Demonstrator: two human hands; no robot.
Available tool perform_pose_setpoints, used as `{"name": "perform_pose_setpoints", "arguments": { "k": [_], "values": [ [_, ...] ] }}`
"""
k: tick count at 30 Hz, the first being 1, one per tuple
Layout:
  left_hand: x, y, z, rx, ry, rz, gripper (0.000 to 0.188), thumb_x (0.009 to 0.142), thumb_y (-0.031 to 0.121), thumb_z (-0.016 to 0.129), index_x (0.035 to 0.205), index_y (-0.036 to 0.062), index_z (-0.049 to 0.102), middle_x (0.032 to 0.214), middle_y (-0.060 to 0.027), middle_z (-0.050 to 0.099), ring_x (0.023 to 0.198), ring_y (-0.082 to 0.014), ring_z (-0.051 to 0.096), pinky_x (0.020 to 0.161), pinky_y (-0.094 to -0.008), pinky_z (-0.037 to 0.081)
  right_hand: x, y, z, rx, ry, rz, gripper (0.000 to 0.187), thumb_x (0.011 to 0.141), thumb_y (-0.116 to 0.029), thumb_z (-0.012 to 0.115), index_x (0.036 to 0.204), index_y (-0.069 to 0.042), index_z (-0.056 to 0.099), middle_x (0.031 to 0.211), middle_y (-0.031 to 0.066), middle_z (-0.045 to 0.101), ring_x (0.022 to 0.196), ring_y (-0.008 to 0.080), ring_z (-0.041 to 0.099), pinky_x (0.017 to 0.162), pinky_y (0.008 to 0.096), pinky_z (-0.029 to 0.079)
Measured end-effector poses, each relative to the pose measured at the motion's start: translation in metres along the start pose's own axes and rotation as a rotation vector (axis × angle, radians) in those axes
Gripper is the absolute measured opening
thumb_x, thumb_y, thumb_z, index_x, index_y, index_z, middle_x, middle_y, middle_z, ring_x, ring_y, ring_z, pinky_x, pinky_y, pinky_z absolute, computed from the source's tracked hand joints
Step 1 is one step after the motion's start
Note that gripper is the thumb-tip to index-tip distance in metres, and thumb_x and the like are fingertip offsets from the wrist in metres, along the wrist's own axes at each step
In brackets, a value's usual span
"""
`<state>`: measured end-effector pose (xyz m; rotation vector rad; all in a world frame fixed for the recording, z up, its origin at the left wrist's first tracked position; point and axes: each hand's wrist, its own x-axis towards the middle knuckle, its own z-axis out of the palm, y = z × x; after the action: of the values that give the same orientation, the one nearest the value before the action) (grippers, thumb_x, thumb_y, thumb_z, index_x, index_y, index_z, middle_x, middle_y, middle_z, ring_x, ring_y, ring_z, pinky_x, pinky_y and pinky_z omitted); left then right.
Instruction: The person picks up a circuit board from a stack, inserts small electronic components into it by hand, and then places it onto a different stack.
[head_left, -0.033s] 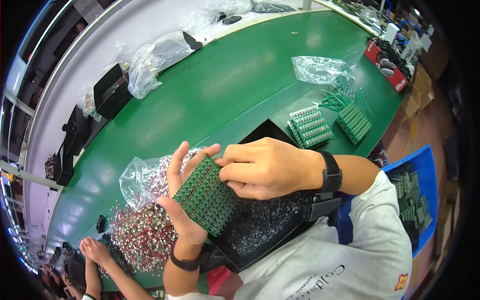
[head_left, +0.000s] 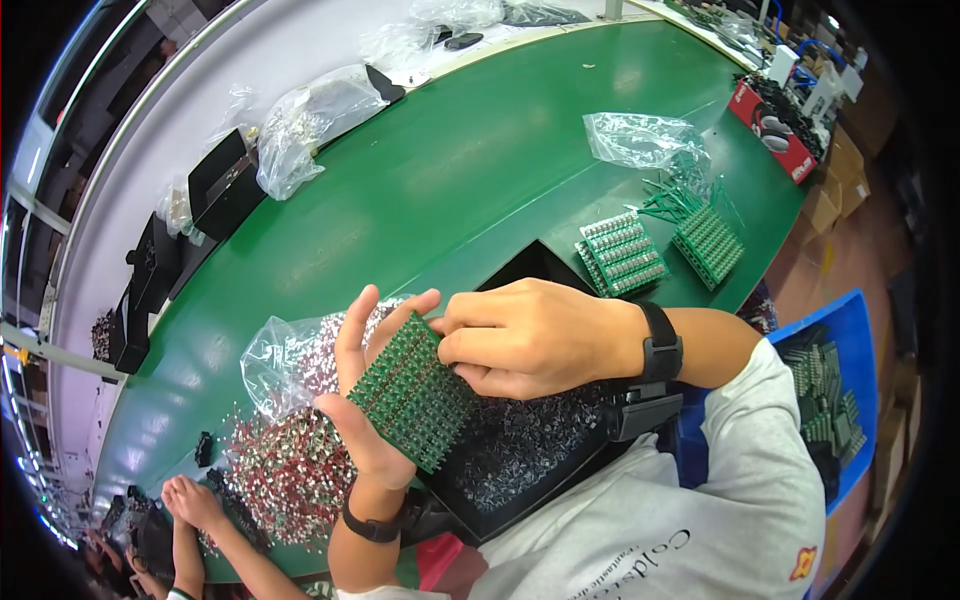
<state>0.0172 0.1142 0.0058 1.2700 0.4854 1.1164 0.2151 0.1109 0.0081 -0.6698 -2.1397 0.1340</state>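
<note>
Two hands meet at one green board, which is tilted above a black tray of small dark pieces. The left hand grasps the board along its left side, thumb at the near edge and fingers spread toward the far one, a hold that seems chosen to steady it while leaving its dotted face in sight. The right hand is curled up against the opposite edge; whether it pinches the board or some small piece, I cannot tell. Sitting directly below, the tray likely keeps loose bits within easy reach. A heap of red and silvery pieces lies beside it on the green surface, while stacked boards stand farther off, probably to leave elbow room.
</note>
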Motion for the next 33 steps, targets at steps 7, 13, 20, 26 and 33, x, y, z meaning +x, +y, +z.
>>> {"name": "perform_pose_setpoints", "arguments": {
  "k": [7, 13, 20, 26, 33],
  "values": [
    [-0.002, 0.001, 0.002, 0.049, 0.028, 0.002, 0.099, 0.092, 0.080, 0.029, 0.155, 0.0050, 0.017, 0.144, -0.0338, 0.043, 0.117, -0.0323, 0.058, 0.100, -0.0434, 0.048, 0.005, 0.004, -0.007, -0.006, 0.009, -0.029, 0.016, 0.074, 0.000, 0.070, 0.084, -0.004, 0.059, 0.081, 0.0069, 0.056, 0.063, 0.0240, 0.062, 0.054, 0.0334, 0.053],
    [0.000, -0.001, 0.001, 0.021, 0.007, 0.012, 0.099, 0.092, 0.080, 0.027, 0.156, 0.0052, 0.017, 0.143, -0.0338, 0.044, 0.119, -0.0330, 0.058, 0.101, -0.0435, 0.048, 0.004, 0.008, -0.007, 0.053, 0.058, -0.069, 0.017, 0.071, 0.001, 0.072, 0.081, -0.004, 0.059, 0.083, 0.0059, 0.056, 0.061, 0.0225, 0.059, 0.051, 0.0332, 0.051],
    [0.000, -0.001, 0.003, 0.102, 0.038, -0.017, 0.102, 0.091, 0.082, 0.027, 0.155, 0.0038, 0.017, 0.143, -0.0339, 0.044, 0.124, -0.0330, 0.055, 0.104, -0.0435, 0.045, 0.002, 0.010, 0.001, 0.062, 0.006, -0.076, 0.019, 0.071, -0.002, 0.073, 0.087, -0.002, 0.063, 0.086, 0.0063, 0.055, 0.063, 0.0227, 0.059, 0.051, 0.0329, 0.051],
    [-0.002, -0.001, 0.003, 0.130, 0.018, -0.023, 0.103, 0.090, 0.083, 0.027, 0.156, 0.0041, 0.017, 0.143, -0.0338, 0.044, 0.123, -0.0324, 0.055, 0.104, -0.0428, 0.045, 0.003, 0.005, -0.003, 0.002, 0.014, -0.058, 0.014, 0.072, 0.001, 0.070, 0.082, -0.003, 0.061, 0.079, 0.0064, 0.052, 0.058, 0.0216, 0.056, 0.046, 0.0327, 0.049],
    [-0.001, -0.002, 0.004, 0.096, 0.032, -0.024, 0.104, 0.089, 0.084, 0.028, 0.155, 0.0045, 0.018, 0.142, -0.0329, 0.045, 0.121, -0.0310, 0.056, 0.103, -0.0418, 0.046, 0.002, 0.004, 0.002, 0.011, 0.104, -0.081, 0.018, 0.069, 0.000, 0.072, 0.083, -0.003, 0.062, 0.078, 0.0058, 0.053, 0.059, 0.0202, 0.057, 0.047, 0.0312, 0.049]
  ]
}}
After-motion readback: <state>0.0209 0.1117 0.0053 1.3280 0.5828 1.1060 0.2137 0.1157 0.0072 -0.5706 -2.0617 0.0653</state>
